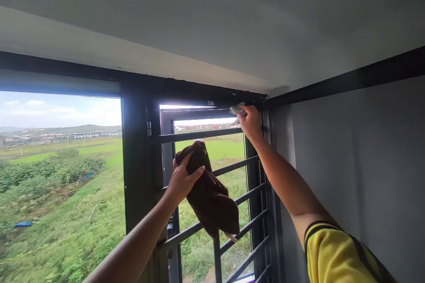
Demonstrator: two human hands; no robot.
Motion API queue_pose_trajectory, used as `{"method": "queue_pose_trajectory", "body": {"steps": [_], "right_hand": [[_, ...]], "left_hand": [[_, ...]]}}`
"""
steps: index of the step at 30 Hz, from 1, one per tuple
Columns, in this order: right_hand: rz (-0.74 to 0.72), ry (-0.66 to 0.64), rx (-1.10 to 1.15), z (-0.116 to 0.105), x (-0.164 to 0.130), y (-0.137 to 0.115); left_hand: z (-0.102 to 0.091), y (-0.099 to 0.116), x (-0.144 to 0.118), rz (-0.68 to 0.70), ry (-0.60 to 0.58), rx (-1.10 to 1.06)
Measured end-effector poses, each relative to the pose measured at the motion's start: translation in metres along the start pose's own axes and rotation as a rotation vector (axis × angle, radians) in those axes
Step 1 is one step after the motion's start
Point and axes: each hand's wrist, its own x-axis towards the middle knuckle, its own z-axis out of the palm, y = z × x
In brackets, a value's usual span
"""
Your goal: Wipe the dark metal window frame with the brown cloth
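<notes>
My left hand (183, 177) grips a dark brown cloth (212, 196) that hangs down in front of the window's horizontal guard bars (244, 196). My right hand (250, 123) reaches up to the top right corner of the opened window, closed around a small grey tool (237, 110) pressed against the dark upper frame (212, 96). What kind of tool it is cannot be made out. A yellow sleeve with black trim covers my right upper arm.
A thick dark mullion (137, 163) separates the opened part from a large fixed pane (61, 177) on the left showing green fields. A grey wall (358, 163) stands close on the right, and the white ceiling (212, 17) is just above.
</notes>
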Motion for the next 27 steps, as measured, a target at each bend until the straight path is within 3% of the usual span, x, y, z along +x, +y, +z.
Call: {"method": "queue_pose_trajectory", "body": {"steps": [3, 5, 8, 10, 12, 16, 18, 20, 24, 27], "right_hand": [[0.064, 0.161, -0.051, 0.009, 0.066, 0.054], [0.031, 0.139, -0.033, 0.020, 0.095, 0.075], [0.056, 0.119, -0.024, 0.033, 0.112, 0.086], [0.116, 0.153, -0.025, 0.042, 0.111, 0.074], [0.116, 0.180, -0.015, 0.055, 0.104, 0.042], [-0.068, 0.130, 0.009, 0.099, 0.090, -0.044], [-0.136, 0.104, -0.013, 0.107, 0.086, -0.057], [-0.107, 0.133, -0.039, 0.094, 0.087, -0.034], [0.199, 0.260, -0.092, 0.053, 0.094, 0.048], [0.132, 0.245, -0.093, 0.054, 0.094, 0.053]], "left_hand": [[-0.008, -0.032, 0.005, 0.128, 0.019, 0.695], [-0.009, -0.046, 0.006, 0.121, -0.059, 0.887], [-0.008, -0.056, 0.007, 0.025, -0.132, 0.981], [-0.006, -0.057, 0.007, 0.028, -0.136, 1.029], [-0.006, -0.057, 0.006, 0.042, -0.125, 1.058], [-0.009, -0.051, 0.005, -0.016, -0.132, 1.029], [-0.010, -0.048, 0.004, -0.041, -0.142, 1.005], [-0.009, -0.047, 0.003, -0.038, -0.134, 1.015], [-0.005, -0.056, 0.003, 0.081, -0.099, 1.065], [-0.004, -0.065, 0.004, 0.136, -0.053, 1.092]]}}
